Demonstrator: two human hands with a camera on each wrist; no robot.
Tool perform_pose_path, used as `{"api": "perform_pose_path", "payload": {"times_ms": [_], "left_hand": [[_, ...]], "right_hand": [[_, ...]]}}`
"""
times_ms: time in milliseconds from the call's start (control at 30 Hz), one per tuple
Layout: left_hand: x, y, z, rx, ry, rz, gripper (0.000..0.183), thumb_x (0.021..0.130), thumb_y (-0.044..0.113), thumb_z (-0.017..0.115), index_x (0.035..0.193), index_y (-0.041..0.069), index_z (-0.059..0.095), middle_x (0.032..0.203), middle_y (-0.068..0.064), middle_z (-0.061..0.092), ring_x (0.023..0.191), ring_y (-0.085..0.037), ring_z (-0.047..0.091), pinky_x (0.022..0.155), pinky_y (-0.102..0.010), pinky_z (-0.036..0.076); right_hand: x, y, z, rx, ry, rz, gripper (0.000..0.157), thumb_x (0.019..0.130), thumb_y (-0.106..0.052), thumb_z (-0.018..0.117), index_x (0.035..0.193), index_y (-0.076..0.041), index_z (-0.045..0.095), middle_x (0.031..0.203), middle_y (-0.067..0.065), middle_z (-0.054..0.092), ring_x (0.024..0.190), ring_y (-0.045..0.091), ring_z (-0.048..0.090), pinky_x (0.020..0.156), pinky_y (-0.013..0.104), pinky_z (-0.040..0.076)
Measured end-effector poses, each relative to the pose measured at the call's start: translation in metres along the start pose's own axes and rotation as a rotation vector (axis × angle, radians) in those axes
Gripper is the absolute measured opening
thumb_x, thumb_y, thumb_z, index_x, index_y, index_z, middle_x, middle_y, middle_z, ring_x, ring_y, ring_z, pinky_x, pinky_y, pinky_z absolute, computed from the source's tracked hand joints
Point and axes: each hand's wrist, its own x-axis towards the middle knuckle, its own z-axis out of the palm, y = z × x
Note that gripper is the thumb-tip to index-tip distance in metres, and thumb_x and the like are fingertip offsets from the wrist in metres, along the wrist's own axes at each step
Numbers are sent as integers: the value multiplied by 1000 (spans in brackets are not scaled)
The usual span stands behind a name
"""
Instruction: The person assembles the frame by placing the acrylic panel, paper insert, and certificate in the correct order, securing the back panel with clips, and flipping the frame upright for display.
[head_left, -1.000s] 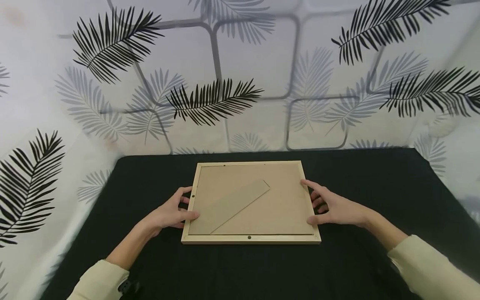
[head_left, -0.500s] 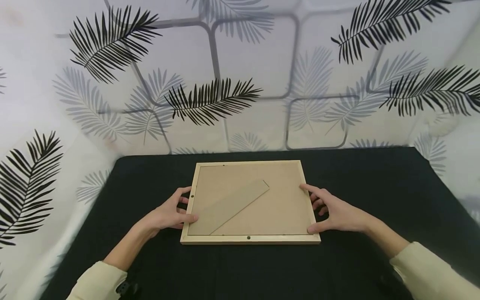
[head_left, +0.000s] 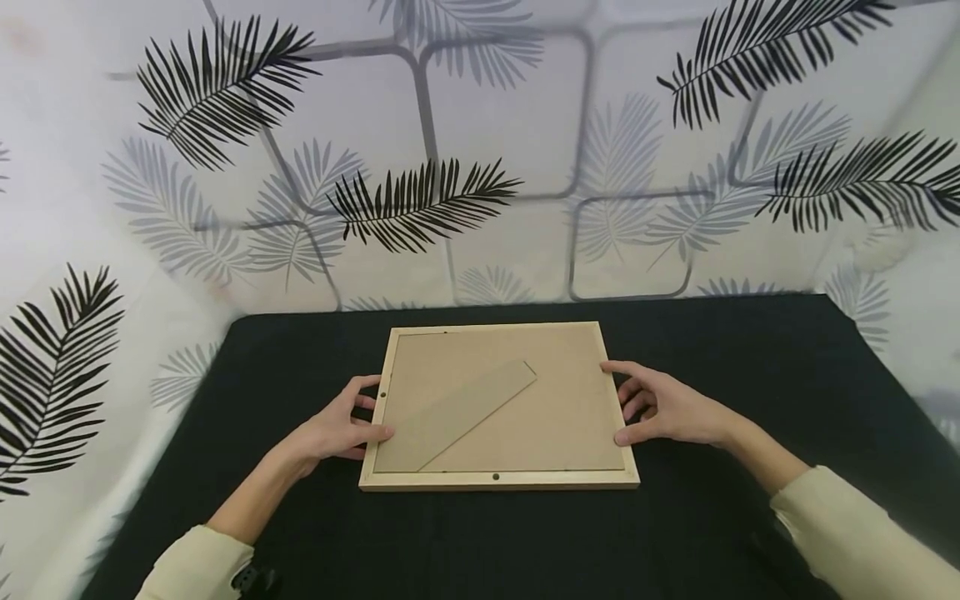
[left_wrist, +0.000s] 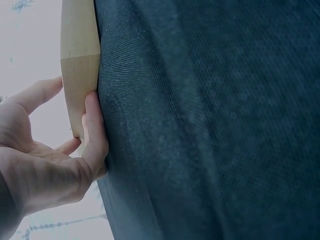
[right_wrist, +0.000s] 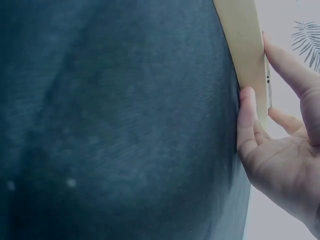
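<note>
A wooden picture frame (head_left: 573,477) lies back side up on the black cloth, its brown backboard (head_left: 577,400) showing. Set slantwise across the backboard is a flat stand leg (head_left: 472,408), folded down. My left hand (head_left: 327,429) grips the frame's left side, thumb on top of the border and fingers along the outer edge. On the opposite side my right hand (head_left: 678,408) holds the right border, with thumb and index fingertip on top and the other fingers curled against the side. Both wrist views show fingertips low on the frame's side, right at the cloth.
A black cloth (head_left: 480,542) covers the table. Behind and to the sides hangs a pale curtain (head_left: 510,250) with leaf prints. Small dark fasteners (head_left: 496,477) sit along the frame's border. A dark watch-like band (head_left: 246,577) is at the left sleeve.
My right hand slid a little toward me along the frame's right side, then back away. The left hand keeps its hold, and the frame stays nearly where it was.
</note>
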Motion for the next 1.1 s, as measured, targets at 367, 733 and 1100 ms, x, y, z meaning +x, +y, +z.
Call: {"api": "perform_pose_path", "payload": {"times_ms": [367, 733, 1100], "left_hand": [[3, -1, -1, -12, -25, 27, 85, 95, 12, 73, 159, 6, 18, 135, -28, 35, 100, -32, 64, 78, -49, 58], [5, -1, 1, -24, -23, 39, 84, 93, 8, 74, 158, 4, 20, 131, -28, 36, 98, -33, 64, 74, -48, 59], [6, 0, 1, -14, -20, 38, 82, 93, 8, 73, 156, 4, 21, 129, -27, 36, 94, -31, 66, 74, -47, 59]], "right_hand": [[4, 1, -3, -18, -37, -46, 94, 82, -11, 87, 154, 6, 29, 106, 18, 56, 87, 29, 63, 74, 31, 54], [5, 0, -3, -1, -31, -30, 94, 80, -10, 89, 152, 7, 30, 105, 19, 56, 85, 30, 62, 73, 32, 54], [5, -4, -2, 12, -41, 17, 95, 82, -10, 87, 154, 6, 28, 108, 20, 55, 88, 32, 60, 74, 32, 53]]}}
